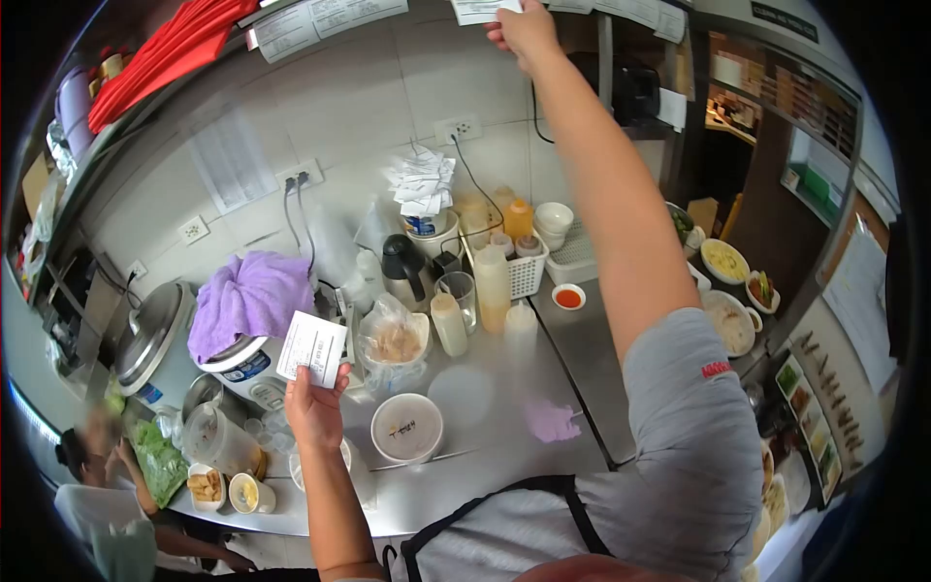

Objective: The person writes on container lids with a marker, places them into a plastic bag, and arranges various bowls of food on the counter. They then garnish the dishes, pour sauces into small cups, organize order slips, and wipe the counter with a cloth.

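Observation:
My left hand (315, 412) holds a white printed slip (311, 349) upright between thumb and fingers, above the steel counter and left of a bag of brown food (393, 339). Raised at the top of the view, my right hand (527, 34) grips another white printed slip (477, 10) by its right side, at a shelf edge where more slips (359, 12) hang. Below my left hand, to the right, sits a round white-lidded tub (406, 429) with dark writing on its lid.
Squeeze bottles (492, 289), a black-topped flask (402, 267) and a white basket (526, 275) stand mid-counter. A purple cloth (250, 299) covers a pot at left. Bowls of food (725, 262) line the right. Another person (107, 514) is at lower left.

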`<state>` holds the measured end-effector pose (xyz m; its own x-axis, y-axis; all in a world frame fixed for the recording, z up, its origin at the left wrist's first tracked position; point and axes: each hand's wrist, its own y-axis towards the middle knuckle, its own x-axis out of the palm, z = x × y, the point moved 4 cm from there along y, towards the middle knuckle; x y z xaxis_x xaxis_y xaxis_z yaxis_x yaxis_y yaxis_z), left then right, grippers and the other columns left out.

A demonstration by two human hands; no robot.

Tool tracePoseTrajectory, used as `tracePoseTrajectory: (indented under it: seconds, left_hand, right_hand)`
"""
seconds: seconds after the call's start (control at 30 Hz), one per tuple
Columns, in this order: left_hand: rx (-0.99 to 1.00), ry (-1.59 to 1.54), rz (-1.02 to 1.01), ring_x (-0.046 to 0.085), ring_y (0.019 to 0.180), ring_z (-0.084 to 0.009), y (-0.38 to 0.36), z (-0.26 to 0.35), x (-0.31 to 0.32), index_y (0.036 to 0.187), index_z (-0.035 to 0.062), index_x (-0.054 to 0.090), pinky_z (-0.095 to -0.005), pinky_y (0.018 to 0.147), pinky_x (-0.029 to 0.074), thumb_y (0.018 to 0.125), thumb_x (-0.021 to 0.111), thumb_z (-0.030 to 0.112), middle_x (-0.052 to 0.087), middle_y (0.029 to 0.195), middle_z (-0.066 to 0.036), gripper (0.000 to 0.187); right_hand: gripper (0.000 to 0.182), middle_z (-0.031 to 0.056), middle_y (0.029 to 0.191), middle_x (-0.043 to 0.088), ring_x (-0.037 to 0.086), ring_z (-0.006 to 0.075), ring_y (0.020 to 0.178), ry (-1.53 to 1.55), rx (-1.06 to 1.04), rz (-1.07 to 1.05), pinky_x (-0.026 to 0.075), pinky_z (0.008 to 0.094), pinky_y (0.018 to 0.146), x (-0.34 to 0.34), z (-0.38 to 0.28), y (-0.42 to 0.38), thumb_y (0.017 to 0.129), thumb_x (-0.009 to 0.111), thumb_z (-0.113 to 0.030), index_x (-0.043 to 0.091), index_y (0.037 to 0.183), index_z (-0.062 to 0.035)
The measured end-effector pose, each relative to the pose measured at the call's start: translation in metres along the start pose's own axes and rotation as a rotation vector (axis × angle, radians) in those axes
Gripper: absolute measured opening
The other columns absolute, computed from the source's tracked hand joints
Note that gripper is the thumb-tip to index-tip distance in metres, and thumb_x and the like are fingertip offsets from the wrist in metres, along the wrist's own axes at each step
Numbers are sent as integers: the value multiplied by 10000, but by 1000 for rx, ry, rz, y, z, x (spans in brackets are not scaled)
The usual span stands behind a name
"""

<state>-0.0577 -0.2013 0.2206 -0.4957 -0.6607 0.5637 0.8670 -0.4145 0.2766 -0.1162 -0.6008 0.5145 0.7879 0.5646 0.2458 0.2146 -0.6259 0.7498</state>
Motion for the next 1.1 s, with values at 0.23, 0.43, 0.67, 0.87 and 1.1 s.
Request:
tracePoseTrajectory:
  seconds: [0.23,0.43,0.67,0.87,1.1]
  left_hand:
    - [13,120,81,579,780,-227,0,-8,-9,1104,44,400,-319,647,462,848,400,233,552,988,-92,319]
    - [-6,224,76,574,800,-217,-3,-3,-24,1085,45,416,-313,656,464,847,407,234,551,991,-86,304]
    - [-62,234,106,587,738,-227,-6,-10,-27,1088,33,404,-298,619,449,845,396,223,559,965,-108,308]
    - [-62,246,121,583,757,-224,-19,-5,-25,1071,36,418,-306,637,450,839,412,237,560,963,-105,307]
    - [-28,258,158,567,819,-227,-42,10,-54,1082,8,415,-322,679,456,835,426,239,542,1001,-119,338]
  right_hand:
    - [193,108,615,529,497,162,397,155,33,-24,372,286,320,71,45,40,713,404,16,442,902,15]
    - [231,113,590,532,515,170,406,106,54,27,367,287,316,80,25,33,708,388,16,449,930,30]
    - [244,129,610,554,520,179,394,112,-73,-17,399,275,319,74,27,26,691,386,53,475,918,47]
    - [224,122,603,554,518,176,398,42,17,-34,395,271,323,78,7,7,698,394,48,486,901,48]
    - [210,115,666,531,503,161,495,73,122,-132,362,272,372,88,29,38,731,365,2,479,906,25]
